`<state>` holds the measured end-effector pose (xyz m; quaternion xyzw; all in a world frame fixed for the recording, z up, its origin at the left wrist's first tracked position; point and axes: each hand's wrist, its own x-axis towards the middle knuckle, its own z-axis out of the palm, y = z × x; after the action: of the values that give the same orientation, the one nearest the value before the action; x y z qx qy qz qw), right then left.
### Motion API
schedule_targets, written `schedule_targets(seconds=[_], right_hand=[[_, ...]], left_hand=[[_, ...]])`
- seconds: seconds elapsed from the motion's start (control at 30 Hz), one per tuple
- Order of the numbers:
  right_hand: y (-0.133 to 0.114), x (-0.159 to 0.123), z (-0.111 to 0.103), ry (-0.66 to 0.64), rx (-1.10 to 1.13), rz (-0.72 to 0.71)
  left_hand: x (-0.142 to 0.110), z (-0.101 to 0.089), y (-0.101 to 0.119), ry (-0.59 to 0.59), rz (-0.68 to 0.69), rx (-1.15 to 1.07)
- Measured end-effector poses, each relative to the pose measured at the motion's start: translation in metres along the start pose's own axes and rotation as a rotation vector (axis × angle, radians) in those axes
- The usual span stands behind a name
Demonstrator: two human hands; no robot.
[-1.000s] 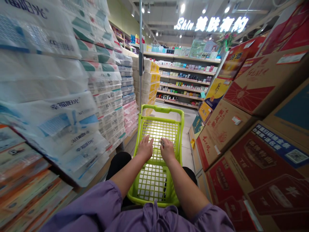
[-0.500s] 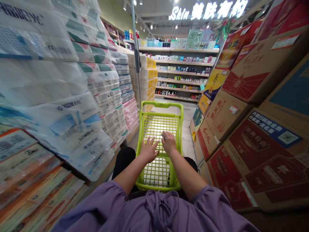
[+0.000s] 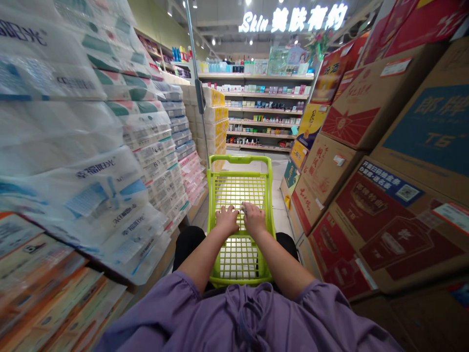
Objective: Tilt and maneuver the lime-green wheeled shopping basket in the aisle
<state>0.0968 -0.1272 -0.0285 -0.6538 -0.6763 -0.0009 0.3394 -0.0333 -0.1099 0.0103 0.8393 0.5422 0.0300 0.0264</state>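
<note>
A lime-green plastic mesh basket with a looped rim at its far end (image 3: 239,180) lies in front of the person, between two knees in black cloth (image 3: 188,245). Over its mesh, near the middle, are both bare hands. The left hand (image 3: 227,221) has an open grip, palm down, its fingers spread and lightly bent; whether it touches the mesh cannot be told. Just beside it, the right hand (image 3: 254,220) has its grip closed on a small, pale and dark object (image 3: 243,208), pinched at the fingertips and too small and blurred to identify. The forearms come out of a loose purple garment with a drawstring (image 3: 249,318). On the left stand tall stacks of white plastic-wrapped paper packs (image 3: 106,186), with orange-and-white packs (image 3: 54,288) below at the near corner. On the right, brown and red cardboard cartons (image 3: 366,105) are piled up, some bearing price labels. Beyond the basket runs a pale tiled floor (image 3: 276,169), leading to wide shelves of small boxes and bottles (image 3: 266,109) under a glowing white "Skin" sign (image 3: 293,18). A thin metal pole (image 3: 193,49) rises left of the shelves.
</note>
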Motion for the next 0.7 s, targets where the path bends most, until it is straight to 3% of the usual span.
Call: schedule_targets(seconds=[0.1, 0.23, 0.3, 0.43, 0.6, 0.7], right_hand=[[0.0, -0.007, -0.006, 0.021, 0.053, -0.117], [0.008, -0.006, -0.009, 0.217, 0.146, 0.019], [0.012, -0.003, -0.011, 0.168, 0.153, 0.03], [0.018, 0.005, -0.015, -0.041, 0.126, -0.082], [0.029, 0.008, -0.018, 0.164, 0.135, -0.04], [0.03, 0.003, -0.016, 0.055, 0.169, -0.204]], left_hand=[[-0.003, -0.009, 0.001, -0.008, 0.002, 0.01], [-0.005, -0.018, -0.001, -0.057, 0.002, 0.021], [-0.006, -0.02, -0.002, -0.068, 0.018, 0.032], [-0.007, -0.017, -0.005, -0.043, 0.028, 0.042], [-0.009, -0.014, -0.009, -0.026, 0.052, 0.032], [-0.01, -0.014, -0.012, -0.017, 0.073, 0.04]])
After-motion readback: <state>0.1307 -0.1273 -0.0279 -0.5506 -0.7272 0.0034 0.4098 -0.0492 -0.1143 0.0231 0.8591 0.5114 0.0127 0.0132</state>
